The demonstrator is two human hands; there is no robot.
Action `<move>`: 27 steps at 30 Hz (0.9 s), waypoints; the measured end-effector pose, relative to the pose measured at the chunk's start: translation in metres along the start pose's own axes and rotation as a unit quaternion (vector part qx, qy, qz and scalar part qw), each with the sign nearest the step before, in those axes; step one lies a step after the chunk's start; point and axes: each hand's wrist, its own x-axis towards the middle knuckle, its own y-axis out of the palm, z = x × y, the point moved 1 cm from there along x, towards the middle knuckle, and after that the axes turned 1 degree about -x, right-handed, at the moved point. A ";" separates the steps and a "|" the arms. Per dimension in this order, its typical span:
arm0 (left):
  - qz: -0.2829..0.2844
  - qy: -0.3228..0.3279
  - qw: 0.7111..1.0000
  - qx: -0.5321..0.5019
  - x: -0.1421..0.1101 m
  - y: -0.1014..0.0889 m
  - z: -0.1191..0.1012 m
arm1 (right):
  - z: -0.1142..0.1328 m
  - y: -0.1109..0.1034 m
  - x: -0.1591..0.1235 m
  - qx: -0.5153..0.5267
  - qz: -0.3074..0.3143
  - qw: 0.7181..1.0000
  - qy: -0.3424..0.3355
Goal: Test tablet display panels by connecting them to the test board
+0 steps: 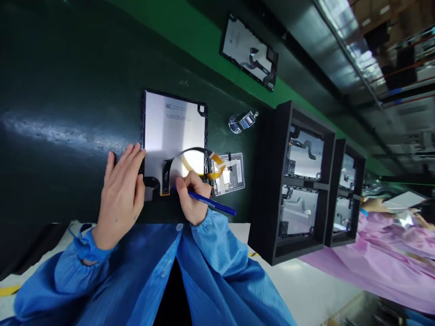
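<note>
A screen panel with a bright silvery back and a black frame lies flat on the dark green table before me. My left hand rests along its left edge, fingers stretched out and holding nothing. Pinched in my right hand is a blue pen, its tip end hidden by my fingers near the panel's lower edge. A black and orange flex cable arches from the panel to a small circuit board on its right.
A shiny metal object stands right of the panel. Another panel lies on the green strip at the back. Black divided trays holding panels stand at the right. A co-worker in a pink garment is beyond them.
</note>
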 end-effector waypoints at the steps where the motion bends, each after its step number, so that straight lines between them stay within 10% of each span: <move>1: 0.001 -0.003 1.000 0.000 0.000 0.000 -0.001 | 0.000 0.001 0.001 -0.013 -0.001 1.000 -0.013; 9: 0.004 -0.007 1.000 0.005 0.000 0.000 -0.003 | -0.006 0.005 -0.002 -0.080 0.000 0.994 -0.077; 16: 0.004 -0.008 1.000 0.011 0.001 -0.001 -0.002 | -0.013 -0.001 -0.001 0.063 -0.057 0.996 -0.024; 20: -0.003 0.003 1.000 0.015 -0.003 0.001 -0.003 | -0.013 -0.013 -0.011 0.061 0.032 0.993 -0.092; 27: -0.007 -0.025 0.999 0.037 -0.053 0.007 -0.022 | -0.030 -0.026 -0.058 -0.274 0.170 0.877 -0.355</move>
